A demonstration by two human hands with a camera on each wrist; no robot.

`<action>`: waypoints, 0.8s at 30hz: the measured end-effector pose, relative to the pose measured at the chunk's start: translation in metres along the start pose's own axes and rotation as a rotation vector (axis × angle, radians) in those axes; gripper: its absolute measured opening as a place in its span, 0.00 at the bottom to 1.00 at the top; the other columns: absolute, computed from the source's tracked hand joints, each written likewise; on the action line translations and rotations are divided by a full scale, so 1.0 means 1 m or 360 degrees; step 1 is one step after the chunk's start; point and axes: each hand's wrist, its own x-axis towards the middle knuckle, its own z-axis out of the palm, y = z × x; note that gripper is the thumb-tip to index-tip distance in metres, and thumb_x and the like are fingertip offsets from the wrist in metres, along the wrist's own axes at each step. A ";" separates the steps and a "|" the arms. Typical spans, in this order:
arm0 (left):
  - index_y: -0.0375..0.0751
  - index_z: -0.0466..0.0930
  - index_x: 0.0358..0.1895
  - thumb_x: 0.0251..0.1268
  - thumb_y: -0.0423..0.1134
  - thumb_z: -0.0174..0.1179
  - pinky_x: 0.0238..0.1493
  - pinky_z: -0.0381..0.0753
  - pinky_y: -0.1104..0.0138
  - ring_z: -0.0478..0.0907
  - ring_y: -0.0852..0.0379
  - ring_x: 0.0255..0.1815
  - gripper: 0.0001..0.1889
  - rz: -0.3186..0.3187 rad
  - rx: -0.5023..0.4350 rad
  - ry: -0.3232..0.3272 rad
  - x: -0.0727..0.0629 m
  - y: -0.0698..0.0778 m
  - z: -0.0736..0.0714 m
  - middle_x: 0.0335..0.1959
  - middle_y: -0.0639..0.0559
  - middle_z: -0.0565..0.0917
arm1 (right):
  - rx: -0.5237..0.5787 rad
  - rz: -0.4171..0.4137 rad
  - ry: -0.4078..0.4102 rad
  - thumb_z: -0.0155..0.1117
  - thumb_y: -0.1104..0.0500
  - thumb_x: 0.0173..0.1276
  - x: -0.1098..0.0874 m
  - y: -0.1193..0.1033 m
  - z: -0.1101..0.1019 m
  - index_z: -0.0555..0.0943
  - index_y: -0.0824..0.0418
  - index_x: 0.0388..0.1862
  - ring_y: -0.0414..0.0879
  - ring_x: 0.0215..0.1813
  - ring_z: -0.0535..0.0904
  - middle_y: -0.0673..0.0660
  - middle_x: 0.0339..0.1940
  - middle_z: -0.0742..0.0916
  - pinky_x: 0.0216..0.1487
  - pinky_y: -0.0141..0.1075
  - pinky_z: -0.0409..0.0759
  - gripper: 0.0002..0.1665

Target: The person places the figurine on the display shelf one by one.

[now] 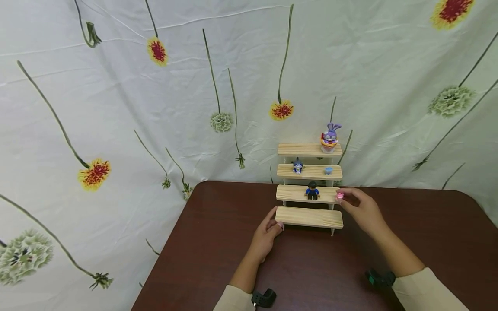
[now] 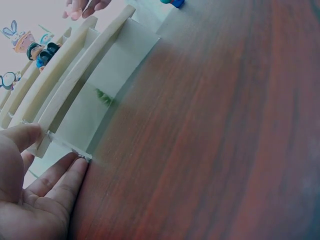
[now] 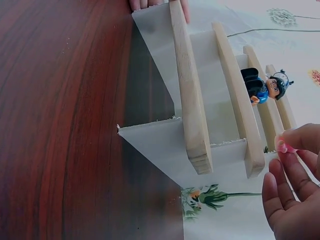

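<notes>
A four-tier wooden display stand (image 1: 309, 217) with clear supports stands on the table. My left hand (image 1: 266, 235) holds its lowest tier at the left end; in the left wrist view, fingertips touch the clear support (image 2: 84, 154). My right hand (image 1: 363, 211) pinches a small pink figurine (image 1: 340, 196) at the right end of the second tier from the bottom, and fingers partly cover it. On that tier sits a black-haired figurine in blue (image 1: 312, 190). Above it are a dark blue figurine (image 1: 297, 166) and a small light-blue piece (image 1: 328, 170). A purple rabbit figurine (image 1: 330, 138) occupies the top tier.
The dark reddish-brown table (image 1: 194, 259) extends to both sides of the stand. Behind it hangs a pale flower-print cloth (image 1: 186, 95). A teal-and-blue object (image 2: 173, 2) is cut off by the upper edge of the left wrist view.
</notes>
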 end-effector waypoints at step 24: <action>0.55 0.55 0.81 0.78 0.44 0.56 0.68 0.79 0.62 0.80 0.49 0.60 0.34 0.0006 0.0004 -0.0010 -0.001 0.001 0.000 0.58 0.40 0.80 | -0.0058 0.0024 -0.0080 0.63 0.53 0.76 0.017 -0.003 0.013 0.81 0.61 0.62 0.42 0.45 0.79 0.62 0.52 0.88 0.40 0.28 0.79 0.20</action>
